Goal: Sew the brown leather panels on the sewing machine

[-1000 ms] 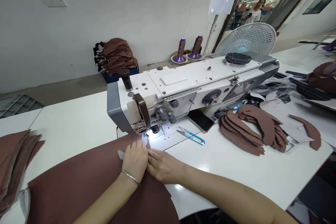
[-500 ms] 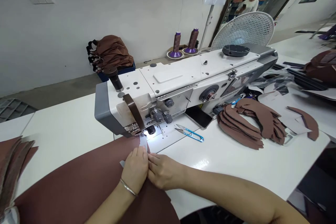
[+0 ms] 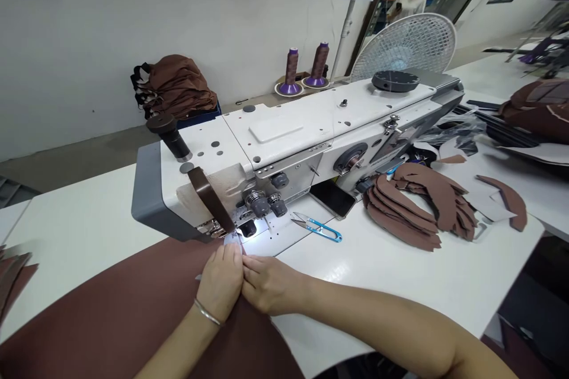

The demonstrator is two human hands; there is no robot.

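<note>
Pinching the edge of a brown panel [image 3: 133,325], the fingers of the left hand [image 3: 220,281] and right hand [image 3: 271,284] sit close together just near of the presser foot [image 3: 216,228] on a white sewing machine [image 3: 284,136]. Blue-handled thread snips [image 3: 316,228] lie right on the counter [image 3: 400,284], beside stacked brown cut pieces [image 3: 400,210].

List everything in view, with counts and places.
sewing machine: 1, white and grey, on the table
table: 1 visible run, white, under the machine
thread cones: 2, brown on purple bases, behind the machine
thread snips: 1, blue and silver, right of the needle
phone: 1, black, against the machine's base
cut fabric pieces: several, brown, on the table, right
fabric bundle: 1, brown, by the wall
fan: 1, white, behind the machine
co-worker: 1, white top, far background
brown fabric sheet: 1, brown, under the hands
left hand: 1, on the sheet, metal bangle on wrist
right hand: 1, on the sheet, beside the left
</note>
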